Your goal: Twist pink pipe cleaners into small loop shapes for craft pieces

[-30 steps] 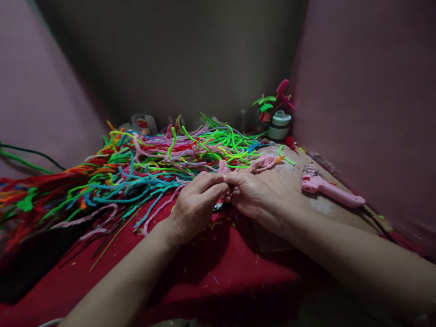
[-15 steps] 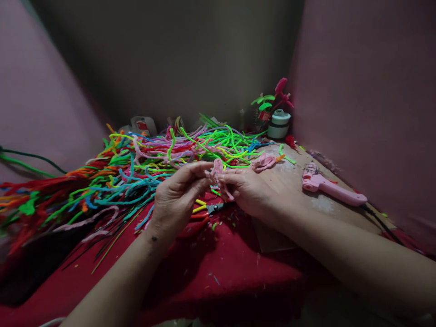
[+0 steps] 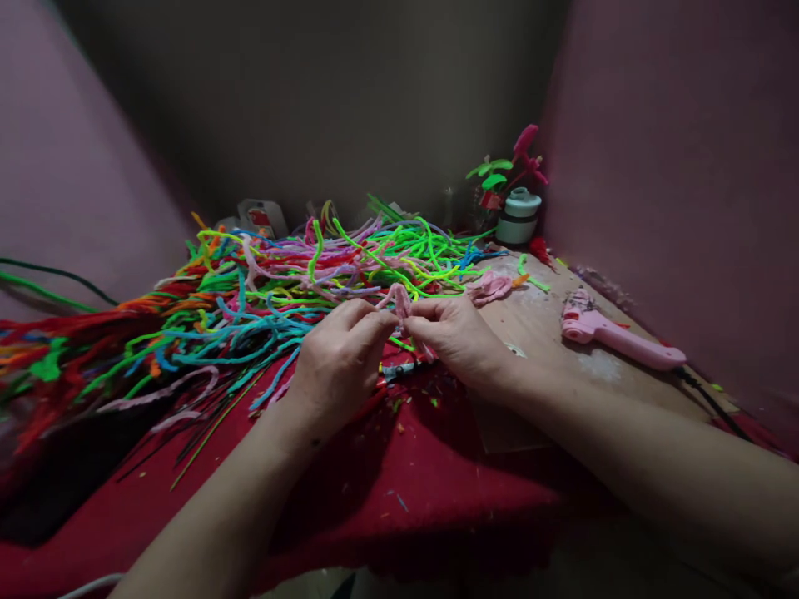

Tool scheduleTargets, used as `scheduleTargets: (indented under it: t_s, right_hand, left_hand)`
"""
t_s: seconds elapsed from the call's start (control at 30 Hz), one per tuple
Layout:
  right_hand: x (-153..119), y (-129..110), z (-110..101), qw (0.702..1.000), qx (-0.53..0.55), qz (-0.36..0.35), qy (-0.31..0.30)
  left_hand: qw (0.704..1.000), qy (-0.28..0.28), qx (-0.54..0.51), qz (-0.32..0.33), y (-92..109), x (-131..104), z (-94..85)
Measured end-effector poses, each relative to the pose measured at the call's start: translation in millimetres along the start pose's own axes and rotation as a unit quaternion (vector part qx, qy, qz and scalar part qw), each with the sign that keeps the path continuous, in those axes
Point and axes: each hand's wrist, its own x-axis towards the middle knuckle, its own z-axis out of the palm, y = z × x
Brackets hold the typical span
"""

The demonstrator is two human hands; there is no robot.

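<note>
Since the frame 0.5 s prior, L hand point(image 3: 340, 353) had closed in on R hand point(image 3: 465, 341) and its fingers had curled tighter; most of the yellow and red handles of the pliers point(image 3: 398, 372), plainly exposed then, were now covered by it. Pink fuzzy piece point(image 3: 400, 298) had also altered in outline, its top now showing as a bent loop above the fingertips.

Pos. of piece: held up btwn both hands, over the near edge of the pile of fuzzy stems point(image 3: 268, 279). L fingers: thumb and forefinger together, clamped on the piece. R fingers: likewise pinched on it from the other side, w/ part of the piece hanging below, nr. the pliers. Exact grip of the remaining fingers could not be told (hidden by the backs of the hands).

Pliers lay on the red cloth point(image 3: 437, 491), amid scattered clippings. To the R, a tan board point(image 3: 543, 333) bore a second pink item point(image 3: 490, 288) w/ orange tip, just beyond R hand, and a pink glue gun point(image 3: 624, 339), well apart from both hands, dark cord attached. At the rear stood a pale lidded jar point(image 3: 519, 218), upright, beside a magenta flower point(image 3: 528, 151) w/ green leaves. Dark cloth point(image 3: 56, 487) obs. at lower L.
</note>
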Motion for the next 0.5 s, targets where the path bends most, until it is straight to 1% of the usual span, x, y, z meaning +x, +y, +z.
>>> scheduleTargets:
  t_s: [0.17,0.3,0.43,0.5]
  right_hand:
    - [0.3,6.2,2.3,0.993,-0.085,-0.083,0.013]
    - [-1.6,8.5,4.8,0.98,-0.162,-0.111,0.028]
    - [-3.9,9.9,6.7,0.965,-0.212,-0.147,0.042]
    - [-5.0,9.8,7.1,0.959,-0.228,-0.162,0.044]
  left_hand:
    - [1.0,-0.005,0.012,-0.018,6.7,-0.7,0.2]
    - [0.999,-0.019,0.032,-0.013,7.7,-1.4,1.9]
    - [0.996,-0.05,0.064,-0.022,9.3,-1.8,3.5]
    - [0.995,-0.053,0.077,-0.02,10.4,-1.9,4.0]
